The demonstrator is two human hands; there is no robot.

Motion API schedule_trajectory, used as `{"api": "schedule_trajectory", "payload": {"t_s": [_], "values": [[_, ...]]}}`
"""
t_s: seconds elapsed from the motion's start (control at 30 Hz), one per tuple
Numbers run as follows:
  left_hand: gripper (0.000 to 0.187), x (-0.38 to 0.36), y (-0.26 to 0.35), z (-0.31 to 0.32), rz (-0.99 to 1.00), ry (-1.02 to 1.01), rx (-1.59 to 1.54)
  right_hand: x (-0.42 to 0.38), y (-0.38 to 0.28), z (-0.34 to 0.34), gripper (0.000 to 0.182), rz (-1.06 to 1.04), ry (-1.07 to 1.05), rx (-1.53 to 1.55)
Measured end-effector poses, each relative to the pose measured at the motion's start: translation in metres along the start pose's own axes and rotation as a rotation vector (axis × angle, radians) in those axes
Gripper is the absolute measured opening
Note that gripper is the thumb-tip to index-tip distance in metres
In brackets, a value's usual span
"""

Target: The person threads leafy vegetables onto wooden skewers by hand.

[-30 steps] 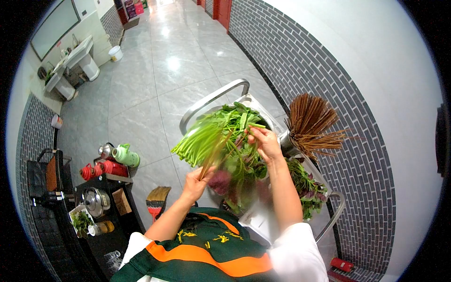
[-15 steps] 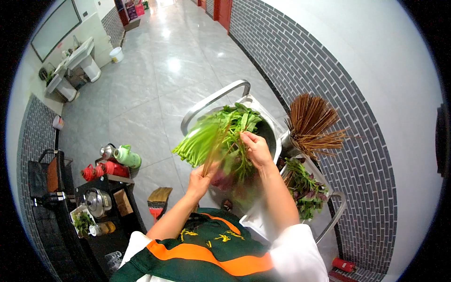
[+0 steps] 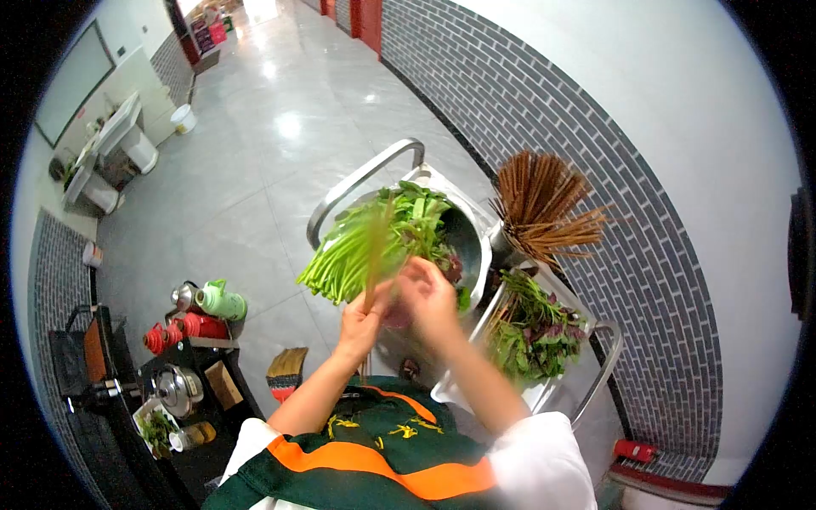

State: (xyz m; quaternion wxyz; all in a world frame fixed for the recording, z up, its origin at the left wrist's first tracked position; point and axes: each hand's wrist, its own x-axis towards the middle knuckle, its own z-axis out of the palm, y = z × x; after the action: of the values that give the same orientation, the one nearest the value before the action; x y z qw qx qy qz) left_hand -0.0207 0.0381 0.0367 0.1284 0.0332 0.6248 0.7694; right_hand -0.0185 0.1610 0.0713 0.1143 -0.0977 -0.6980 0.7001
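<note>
My left hand (image 3: 361,327) is closed around thin brown sticks (image 3: 376,246), which stand upright and are smeared by motion. Close beside it is my right hand (image 3: 429,302), blurred, its fingers near the left hand; what they hold cannot be made out. Beyond both hands a bundle of green stems (image 3: 340,263) and leafy greens (image 3: 416,208) lie in a metal bowl (image 3: 476,246) on a cart. More greens with purple leaves (image 3: 540,340) rest in a white tray (image 3: 544,395) at the right. A bundle of brown sticks (image 3: 544,204) stands in a metal container.
Metal cart handles (image 3: 361,183) curve up at the far and right ends. A black trolley (image 3: 178,365) at the left carries a pot (image 3: 177,389) and red flasks (image 3: 200,325). A green kettle (image 3: 223,302) and a brush (image 3: 287,370) are nearby. A brick-patterned wall (image 3: 620,221) runs along the right.
My right hand has moved left and down towards my left hand, away from the leafy greens. Greens that hung below it are gone from there. The whole view has shifted slightly.
</note>
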Motion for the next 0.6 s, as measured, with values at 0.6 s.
{"api": "schedule_trajectory", "payload": {"t_s": [0.6], "values": [[0.024, 0.035, 0.046, -0.018, -0.070, 0.049, -0.056, 0.009, -0.059, -0.099, 0.026, 0.105, -0.162, 0.268]]}}
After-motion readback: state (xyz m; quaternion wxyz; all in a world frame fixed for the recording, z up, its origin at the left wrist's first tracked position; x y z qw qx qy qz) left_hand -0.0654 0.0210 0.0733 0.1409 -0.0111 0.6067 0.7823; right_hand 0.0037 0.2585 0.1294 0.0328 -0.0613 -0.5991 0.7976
